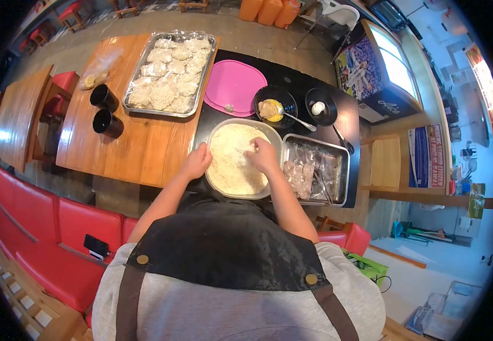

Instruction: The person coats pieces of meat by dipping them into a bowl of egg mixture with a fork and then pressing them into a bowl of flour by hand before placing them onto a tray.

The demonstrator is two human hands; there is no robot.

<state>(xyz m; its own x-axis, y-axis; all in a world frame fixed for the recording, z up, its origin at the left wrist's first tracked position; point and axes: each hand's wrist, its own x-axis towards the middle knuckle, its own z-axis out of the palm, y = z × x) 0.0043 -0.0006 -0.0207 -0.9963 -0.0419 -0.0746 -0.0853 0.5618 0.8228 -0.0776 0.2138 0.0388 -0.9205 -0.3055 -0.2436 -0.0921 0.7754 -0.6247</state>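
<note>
- The left hand's grip (197,161) was closed on the left rim of the crumb tub (276,139), thumb uppermost.
- The right hand's grip (262,156) was inside the tub, fingers bent inward over the crumbs (229,173); with the fingertips partly hidden, I could not tell whether they were pinched on anything.
- The tub stood on the dark table (294,75), directly in front of the person's black apron (226,244), and pale yellow crumbs covered its bottom.
- Just beyond the tub lay a round pink lid (235,85).
- Beyond the tub and a little to its right was a black bowl (280,92) with yellow liquid, a pale lump and a spoon (300,121) leaning out.
- Farther right of the tub on that side, a second black bowl (323,95) held something white.
- Just beside the tub on its right sat a metal tray (346,170) with pale pink pieces (298,179) and tongs (321,184).
- Beyond the tub to its left, a larger tray (161,113) bore rows of crumb-coated pieces (169,74) under clear film.
- Well left of the tub, two black cups (106,105) stood close together on the wooden table (150,148).
</note>
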